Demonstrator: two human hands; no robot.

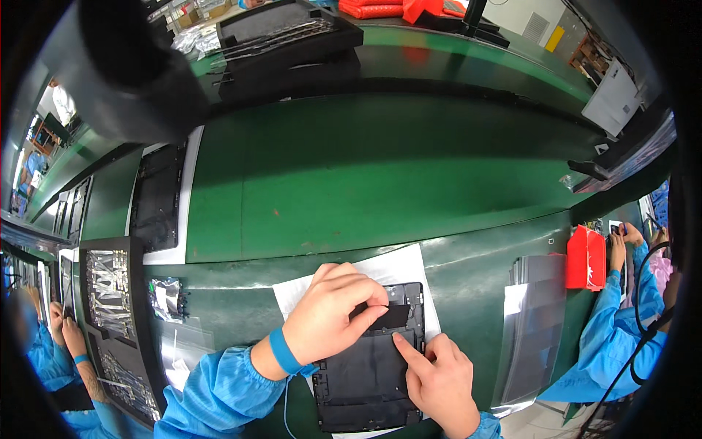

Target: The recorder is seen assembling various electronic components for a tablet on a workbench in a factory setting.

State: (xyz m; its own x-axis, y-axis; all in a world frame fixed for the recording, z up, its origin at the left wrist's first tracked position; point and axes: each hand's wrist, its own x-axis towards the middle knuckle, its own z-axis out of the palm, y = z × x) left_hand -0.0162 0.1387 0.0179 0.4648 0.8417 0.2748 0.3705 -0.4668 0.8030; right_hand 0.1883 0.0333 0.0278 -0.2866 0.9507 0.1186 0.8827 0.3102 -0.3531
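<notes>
A black, flat device housing (362,388), like the shell of a tablet or laptop, lies on white paper (406,263) in front of me. My left hand (333,311), with a blue wrist strap (284,351), reaches over its upper part. Thumb and index finger pinch the edge of a small black rectangular film piece (397,317) lying at the housing's upper section. My right hand (442,380) rests at the housing's right side, holding nothing. Its index finger is stretched out and touches the housing just below the film piece; the other fingers are loosely bent.
At left stands a black tray (135,293) of small metal parts, beside a bagged part (168,296). Clear plastic sheets (534,329) and a red box (585,257) lie at right. Another housing (159,197) lies far left. Co-workers' hands (621,241) show at both sides.
</notes>
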